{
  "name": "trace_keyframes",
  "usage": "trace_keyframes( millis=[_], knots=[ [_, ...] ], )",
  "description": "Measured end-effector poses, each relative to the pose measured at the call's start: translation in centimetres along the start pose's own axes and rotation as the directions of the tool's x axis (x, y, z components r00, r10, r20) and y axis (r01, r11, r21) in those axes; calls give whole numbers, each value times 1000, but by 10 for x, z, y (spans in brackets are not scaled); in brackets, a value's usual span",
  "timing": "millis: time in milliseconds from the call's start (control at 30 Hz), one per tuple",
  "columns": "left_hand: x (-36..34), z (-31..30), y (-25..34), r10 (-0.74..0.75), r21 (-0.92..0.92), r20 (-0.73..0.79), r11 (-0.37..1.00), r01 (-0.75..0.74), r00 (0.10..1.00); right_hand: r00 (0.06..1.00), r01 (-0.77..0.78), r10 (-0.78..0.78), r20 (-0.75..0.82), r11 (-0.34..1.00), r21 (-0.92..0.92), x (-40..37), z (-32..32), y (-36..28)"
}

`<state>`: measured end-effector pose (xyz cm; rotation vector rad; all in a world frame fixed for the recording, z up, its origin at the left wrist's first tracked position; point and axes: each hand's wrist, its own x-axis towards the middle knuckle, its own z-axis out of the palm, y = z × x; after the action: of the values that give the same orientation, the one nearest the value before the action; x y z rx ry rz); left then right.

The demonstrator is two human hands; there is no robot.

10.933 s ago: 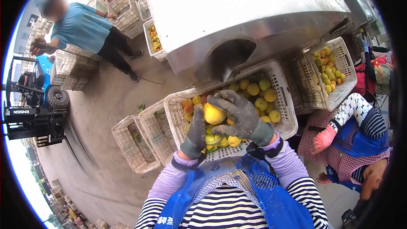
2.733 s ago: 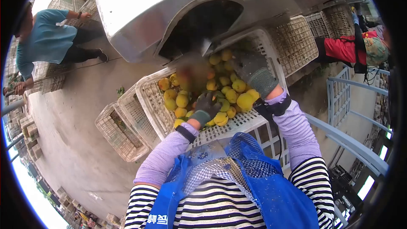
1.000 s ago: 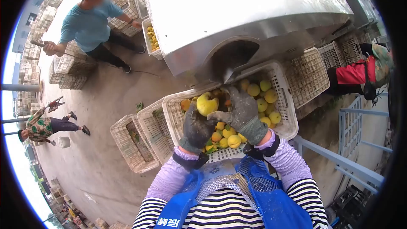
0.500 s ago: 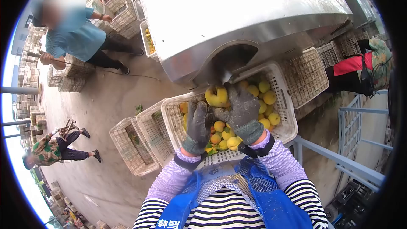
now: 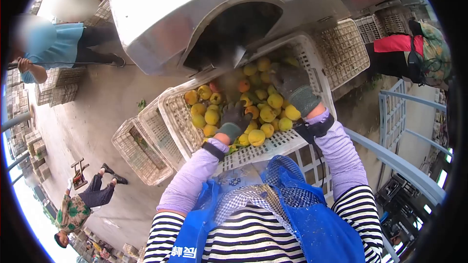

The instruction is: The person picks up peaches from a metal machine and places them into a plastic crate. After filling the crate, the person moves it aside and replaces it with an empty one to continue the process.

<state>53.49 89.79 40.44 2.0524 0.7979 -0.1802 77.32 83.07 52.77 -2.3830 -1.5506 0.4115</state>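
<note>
Yellow peaches [image 5: 267,113], some with a red blush, fill much of a white plastic crate [image 5: 175,125] in front of me. My left hand [image 5: 235,119], in a dark grey glove, rests on the peaches left of centre, its fingers apart and touching the fruit. My right hand [image 5: 294,87], gloved the same way, is over the peaches by the crate's right wall. Motion blurs its fingers, so their grip cannot be made out. Above the crate's far edge opens the dark mouth of a metal machine [image 5: 161,31].
More crates [image 5: 141,153] stand at left, and another crate [image 5: 343,53] is at right. A blue metal railing [image 5: 404,163] runs along my right. One person in a blue shirt [image 5: 68,44] holds a thin rod; another carries a small stool [image 5: 79,173]. A third person [image 5: 414,53] is at right.
My hands have moved apart, the left down and the right toward the crate's right side. A large peach between them is no longer there. The view has shifted, showing more of the machine's mouth.
</note>
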Motion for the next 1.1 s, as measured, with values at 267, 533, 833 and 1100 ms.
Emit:
trace_keyframes(
  millis=[267, 533, 833, 1100],
  knots=[
    [21, 38, -4, 117, 478, 250, 848, -227, 961, 838, 151, 93, 538, 908, -391, -61, 132, 52],
    [21, 40, -14, 81, 364, 207, 919, -154, 975, 850, -367, 214, 482, 896, 249, -74, 92, 63],
    [38, 58, -21, -7, 288, 258, 955, -70, 966, 899, -434, 60, 434, -21, 901, -82, -8, -31],
    [29, 27, -45, 174, -71, 209, 984, -163, 962, 905, -357, 140, 401, -262, 896, -87, -15, -46]
  ],
)
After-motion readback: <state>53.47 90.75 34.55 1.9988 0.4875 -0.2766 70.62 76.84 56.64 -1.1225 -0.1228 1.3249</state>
